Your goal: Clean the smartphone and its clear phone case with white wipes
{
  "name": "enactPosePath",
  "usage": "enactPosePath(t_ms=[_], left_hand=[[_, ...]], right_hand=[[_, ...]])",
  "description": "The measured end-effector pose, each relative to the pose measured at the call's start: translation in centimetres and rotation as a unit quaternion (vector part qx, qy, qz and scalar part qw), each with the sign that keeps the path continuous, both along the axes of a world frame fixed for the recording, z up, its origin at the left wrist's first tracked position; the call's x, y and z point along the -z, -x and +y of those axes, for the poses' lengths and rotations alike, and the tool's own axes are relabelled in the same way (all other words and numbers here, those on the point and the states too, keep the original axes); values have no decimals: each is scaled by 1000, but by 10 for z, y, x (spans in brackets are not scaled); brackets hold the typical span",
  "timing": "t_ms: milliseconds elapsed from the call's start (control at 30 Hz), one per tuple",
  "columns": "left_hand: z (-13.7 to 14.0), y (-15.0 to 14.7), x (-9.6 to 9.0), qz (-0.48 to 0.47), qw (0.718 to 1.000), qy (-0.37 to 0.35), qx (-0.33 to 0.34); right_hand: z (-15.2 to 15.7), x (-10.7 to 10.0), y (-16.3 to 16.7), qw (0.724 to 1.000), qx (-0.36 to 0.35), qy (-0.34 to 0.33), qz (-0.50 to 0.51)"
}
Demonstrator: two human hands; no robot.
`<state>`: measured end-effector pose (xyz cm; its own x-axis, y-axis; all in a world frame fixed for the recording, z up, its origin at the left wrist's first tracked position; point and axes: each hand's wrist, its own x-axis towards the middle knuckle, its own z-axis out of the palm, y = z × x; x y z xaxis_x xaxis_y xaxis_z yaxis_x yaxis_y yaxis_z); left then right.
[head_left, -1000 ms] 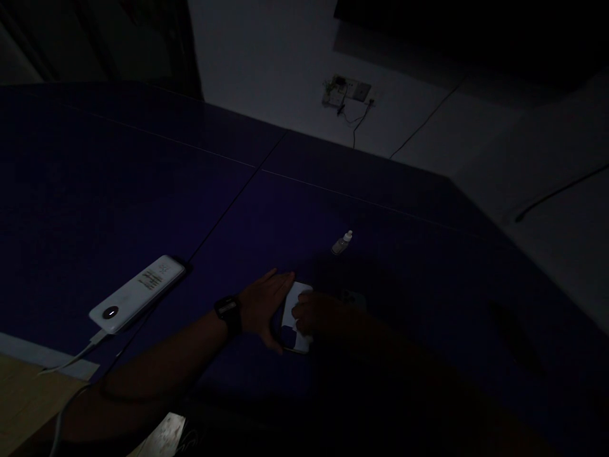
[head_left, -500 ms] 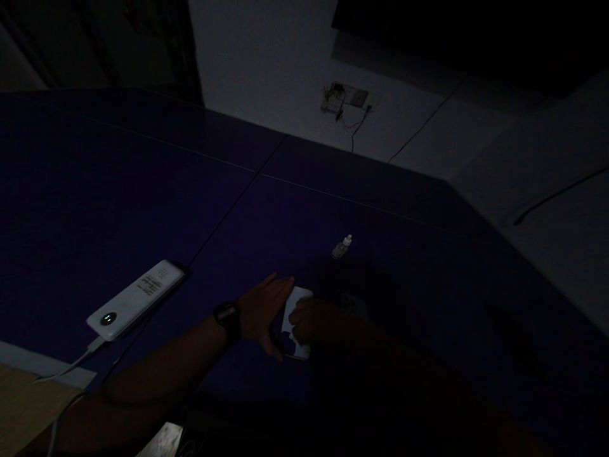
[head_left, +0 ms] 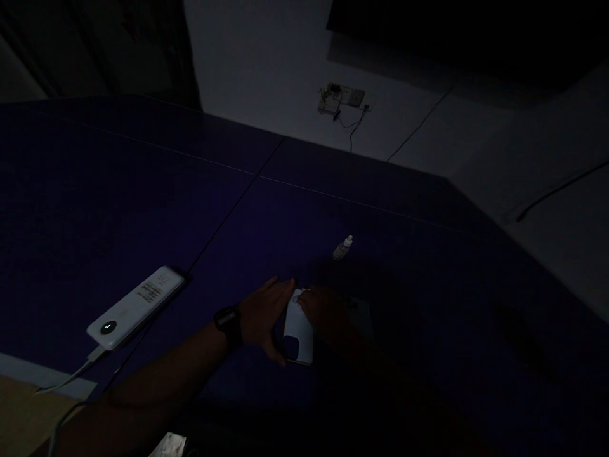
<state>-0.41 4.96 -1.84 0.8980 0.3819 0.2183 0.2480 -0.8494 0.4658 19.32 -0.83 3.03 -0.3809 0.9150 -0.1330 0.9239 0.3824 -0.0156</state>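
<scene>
A white phone case [head_left: 299, 324] with a dark camera cutout at its near end lies on the dark blue table. My left hand [head_left: 264, 317], with a black watch on its wrist, braces the case's left side, fingers at the far corner and thumb at the near one. Over the case's far end, my right hand [head_left: 323, 311] has its fingers curled and pressed down. A small whitish bit shows at those fingertips; I cannot make out what it is. Partly behind the right hand is a dim greyish phone-like shape [head_left: 360, 312]. Beyond the hands lies a small clear bottle [head_left: 341, 249] with a white cap.
At the left, a white power bank [head_left: 136, 308] with a lit display has a white cable [head_left: 71, 374] plugged in. A panel seam crosses the table [head_left: 266, 222]. Sockets with cords [head_left: 345, 95] are on the wall behind. The room is very dark.
My right hand has moved from the middle of the phone case to its far end, uncovering the camera cutout. My left hand stays at the left side.
</scene>
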Motion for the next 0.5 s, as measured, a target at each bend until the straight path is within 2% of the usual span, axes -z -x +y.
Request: enactPosePath(t_ms=[100,333,500], left_hand=[[0,1,0,-2,1000,0,-3],[-1,1,0,-9,1000,2,-1],[-1,1,2,-18,1000,3,-6]], right_hand=[[3,2,5,999,37,-25,5],[10,6,6,996,55,-68,24],[0,18,15,997,10,-59,54]])
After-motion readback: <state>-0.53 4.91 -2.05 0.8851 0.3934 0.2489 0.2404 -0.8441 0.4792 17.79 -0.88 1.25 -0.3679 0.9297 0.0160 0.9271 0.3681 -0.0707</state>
